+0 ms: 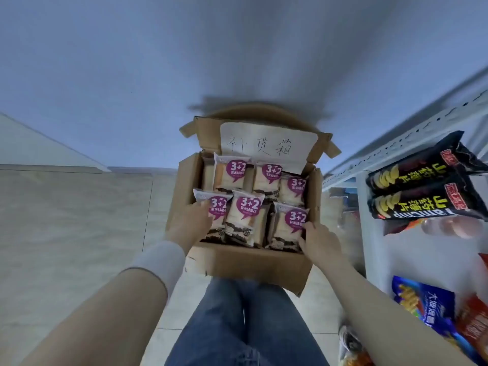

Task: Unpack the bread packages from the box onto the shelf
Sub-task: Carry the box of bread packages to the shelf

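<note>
Tiled floor (79, 220), box (250, 262) mid-frame, full of packs (244, 215). First pick is being started: front packs are being gripped by left hand (190, 223) and right hand (320, 243). Lift onto shelf (371, 247), frame right, is being called for.

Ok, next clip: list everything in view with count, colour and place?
box: one, brown cardboard, open, centre
bread packages: at least six, white with purple labels, inside the box
paper sign: one, white, handwritten, on the box's far flap
shelf: one, white, right side
black snack packs: two, black and yellow, on the shelf, upper right
blue snack bag: one, blue, lower right
red snack bag: one, red, beside the blue one
legs: two, blue jeans, bottom centre
left hand: one, white cuff, touching the front-left package
right hand: one, bare arm, touching the front-right package
</note>
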A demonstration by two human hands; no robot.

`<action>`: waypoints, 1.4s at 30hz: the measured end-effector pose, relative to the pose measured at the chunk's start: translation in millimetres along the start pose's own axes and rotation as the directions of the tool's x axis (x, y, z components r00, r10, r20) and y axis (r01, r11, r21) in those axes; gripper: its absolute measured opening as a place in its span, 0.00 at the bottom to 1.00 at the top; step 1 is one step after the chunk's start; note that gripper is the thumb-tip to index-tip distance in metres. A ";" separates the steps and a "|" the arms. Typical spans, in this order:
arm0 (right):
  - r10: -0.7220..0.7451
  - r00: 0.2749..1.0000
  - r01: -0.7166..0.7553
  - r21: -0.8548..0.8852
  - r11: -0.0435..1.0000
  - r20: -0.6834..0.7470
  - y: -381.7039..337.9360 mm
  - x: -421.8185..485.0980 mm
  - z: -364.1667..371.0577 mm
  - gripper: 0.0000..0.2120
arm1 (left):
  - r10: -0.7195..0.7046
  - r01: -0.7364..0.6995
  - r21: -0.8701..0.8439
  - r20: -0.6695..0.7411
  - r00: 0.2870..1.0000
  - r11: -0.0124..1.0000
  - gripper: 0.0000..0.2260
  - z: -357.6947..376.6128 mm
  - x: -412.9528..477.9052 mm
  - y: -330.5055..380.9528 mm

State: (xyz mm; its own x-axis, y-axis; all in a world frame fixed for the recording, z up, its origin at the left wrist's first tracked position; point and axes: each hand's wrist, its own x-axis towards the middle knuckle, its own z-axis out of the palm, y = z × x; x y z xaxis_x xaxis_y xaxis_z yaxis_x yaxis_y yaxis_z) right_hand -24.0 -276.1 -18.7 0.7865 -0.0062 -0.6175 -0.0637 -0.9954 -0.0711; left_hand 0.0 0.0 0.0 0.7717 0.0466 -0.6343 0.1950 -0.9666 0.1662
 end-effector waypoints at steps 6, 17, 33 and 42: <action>0.351 0.936 -0.307 0.450 0.839 -0.015 25.2 58.2 9.2 0.23 | -0.275 0.221 -0.402 -0.081 0.958 0.889 0.20 7.5 64.4 -36.1; 0.376 0.908 -0.407 0.609 0.681 0.187 36.2 105.4 27.6 0.18 | -0.353 0.325 -0.636 0.088 0.931 0.700 0.18 42.3 117.7 -48.8; 0.438 0.899 -0.362 0.591 0.721 0.015 37.5 104.0 44.8 0.14 | -0.337 0.254 -0.529 -0.064 0.940 0.810 0.16 42.1 120.1 -59.3; 0.516 0.856 -0.383 0.634 0.672 -0.028 19.0 21.5 47.8 0.14 | -0.144 0.085 -0.455 -0.096 0.985 0.887 0.17 22.2 81.0 -79.4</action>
State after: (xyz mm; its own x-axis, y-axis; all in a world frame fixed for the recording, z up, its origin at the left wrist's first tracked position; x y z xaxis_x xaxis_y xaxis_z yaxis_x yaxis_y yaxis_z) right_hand -37.6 -290.5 -70.8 0.6581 -0.5213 -0.5432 -0.7338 -0.6058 -0.3076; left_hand 33.6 75.0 -81.4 0.7900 0.2087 -0.5765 0.5137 -0.7386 0.4366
